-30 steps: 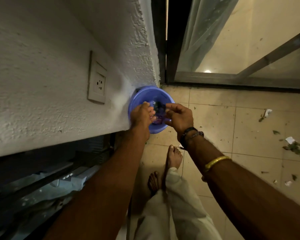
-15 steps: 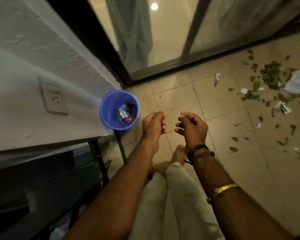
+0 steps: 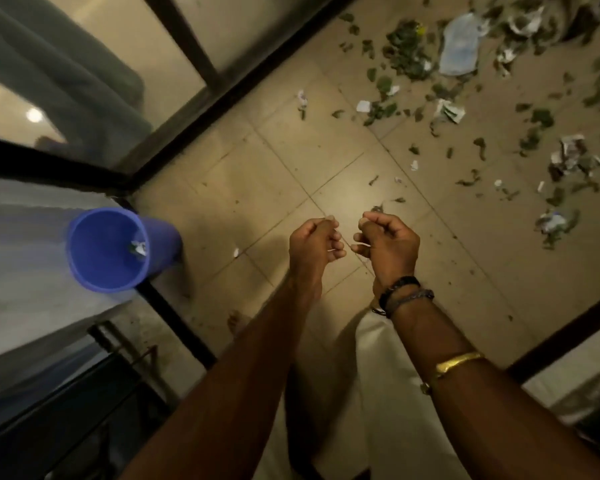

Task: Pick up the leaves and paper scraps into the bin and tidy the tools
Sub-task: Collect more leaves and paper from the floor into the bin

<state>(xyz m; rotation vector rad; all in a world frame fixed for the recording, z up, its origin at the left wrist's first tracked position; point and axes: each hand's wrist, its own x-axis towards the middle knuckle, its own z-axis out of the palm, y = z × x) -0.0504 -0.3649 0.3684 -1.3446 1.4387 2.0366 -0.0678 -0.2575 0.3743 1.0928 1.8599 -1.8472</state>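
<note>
Leaves (image 3: 406, 53) and paper scraps (image 3: 362, 106) lay scattered over the tiled floor (image 3: 291, 161) ahead of us and to our right, thickest toward the far right, with a larger pale sheet (image 3: 459, 43) and a crumpled wad of paper (image 3: 572, 155) among them; the blue bin (image 3: 94, 271) stood well apart from that litter, off to our left, just beside the white wall (image 3: 21, 271), with a bit of litter (image 3: 139, 247) showing inside it; one small white scrap (image 3: 236, 252) lay on the floor between the bin and our hands; our left hand (image 3: 314, 244) and right hand (image 3: 385, 244) hovered near each other without touching, each curled into a loose fist, and we could see nothing held in either; dark wristbands (image 3: 402, 292) circled the right wrist; a gold bangle (image 3: 459, 360) sat farther up that forearm.
</note>
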